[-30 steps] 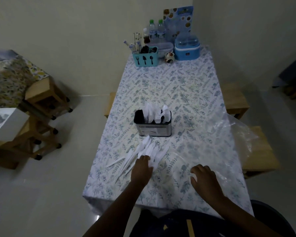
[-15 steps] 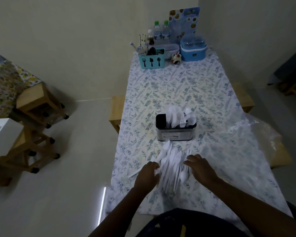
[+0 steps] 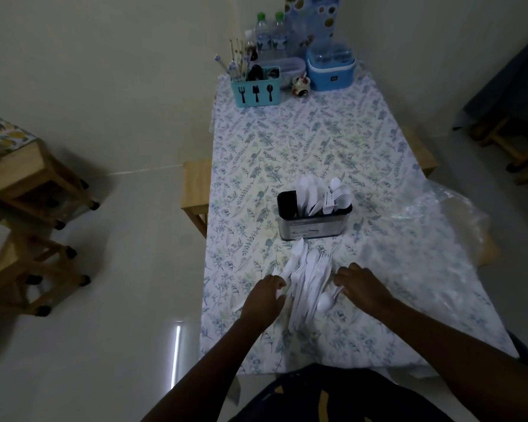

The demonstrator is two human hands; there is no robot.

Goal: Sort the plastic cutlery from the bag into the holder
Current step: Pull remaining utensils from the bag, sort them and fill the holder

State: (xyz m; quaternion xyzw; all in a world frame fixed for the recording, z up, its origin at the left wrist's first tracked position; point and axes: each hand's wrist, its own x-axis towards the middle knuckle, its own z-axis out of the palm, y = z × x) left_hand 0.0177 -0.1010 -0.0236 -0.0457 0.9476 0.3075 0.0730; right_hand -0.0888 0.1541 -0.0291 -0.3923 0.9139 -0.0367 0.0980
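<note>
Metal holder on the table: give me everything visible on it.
The holder is an oblong, shiny metal-looking tub with a black liner and a pale label on its front. It stands upright mid-table on the floral tablecloth. Its left compartment looks empty; the rest holds upright white cutlery. Neither the left hand nor the right hand touches it; the loose pile lies just in front, contact unclear.

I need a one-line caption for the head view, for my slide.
On the table, the left hand and right hand touch the cutlery pile from both sides, near the holder.
</note>
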